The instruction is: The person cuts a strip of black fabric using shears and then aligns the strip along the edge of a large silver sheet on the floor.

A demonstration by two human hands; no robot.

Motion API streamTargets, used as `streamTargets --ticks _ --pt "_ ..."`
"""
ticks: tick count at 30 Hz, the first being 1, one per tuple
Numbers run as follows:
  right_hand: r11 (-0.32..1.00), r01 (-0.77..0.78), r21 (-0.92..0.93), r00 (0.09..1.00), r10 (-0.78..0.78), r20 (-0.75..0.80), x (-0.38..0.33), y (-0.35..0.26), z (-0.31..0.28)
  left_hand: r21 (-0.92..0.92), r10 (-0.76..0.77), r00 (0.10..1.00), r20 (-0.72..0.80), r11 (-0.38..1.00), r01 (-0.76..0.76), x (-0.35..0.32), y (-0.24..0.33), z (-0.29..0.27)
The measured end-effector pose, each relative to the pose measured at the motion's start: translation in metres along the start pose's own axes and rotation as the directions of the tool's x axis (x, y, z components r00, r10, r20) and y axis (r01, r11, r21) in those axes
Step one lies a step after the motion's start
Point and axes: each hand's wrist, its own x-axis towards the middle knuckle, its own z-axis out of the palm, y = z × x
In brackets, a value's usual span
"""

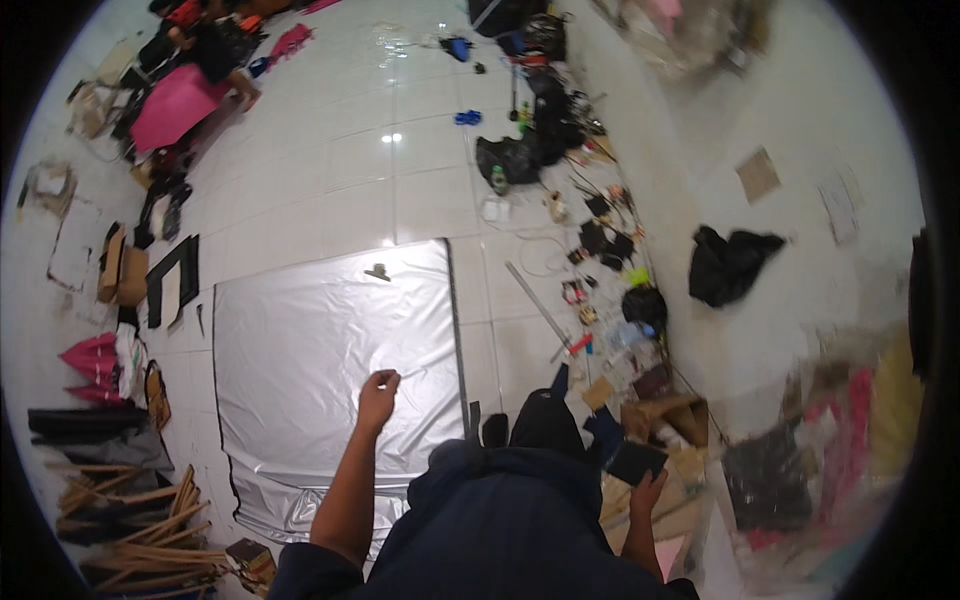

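Note:
A large silver sheet (320, 340) with dark edging lies spread on the floor in front of me, rumpled at its near end. My left hand (378, 398) is over its right half, fingertips pinched together; whatever may be between them is too small to make out. Near the far edge of the sheet sits a small brownish object (378, 271) shaped like a clip. At my right side, my right hand (648, 490) grips a flat, dark rectangular object (634, 461) by its near edge, above cardboard and scraps.
A long metal ruler-like strip (538, 305) lies right of the sheet, beside scattered small items and black bags (520, 155). Wooden sticks (160, 530) are piled at left. Farther off, a person (205, 45) is by a pink umbrella (180, 105). An open cardboard box (665, 415) stands at right.

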Motion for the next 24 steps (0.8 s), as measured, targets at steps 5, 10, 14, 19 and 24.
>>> streamTargets --ticks 5,10,14,19,24 --pt "0.917 -0.009 -0.399 0.987 0.073 0.146 0.072 0.000 0.043 0.122 -0.003 1.000 -0.009 0.993 0.004 0.040 -0.040 0.000" --pt "0.857 0.254 -0.449 0.926 -0.081 0.369 0.189 -0.125 0.114 0.128 -0.465 0.878 -0.115 0.869 0.477 0.054 -0.137 -0.015" --pt "0.832 0.523 -0.184 0.815 -0.425 0.395 0.320 -0.306 0.218 0.145 -0.769 0.635 -0.075 0.621 0.770 0.052 -0.146 -0.024" --pt "0.623 0.751 -0.219 0.623 -0.559 0.547 0.433 -0.604 0.359 -0.505 -0.640 0.736 -0.222 0.721 0.475 0.152 0.001 0.000" --pt "0.536 0.844 0.017 0.415 -0.674 0.611 0.397 -0.855 0.543 -0.513 -0.619 0.774 -0.129 0.710 0.482 0.258 0.049 0.018"
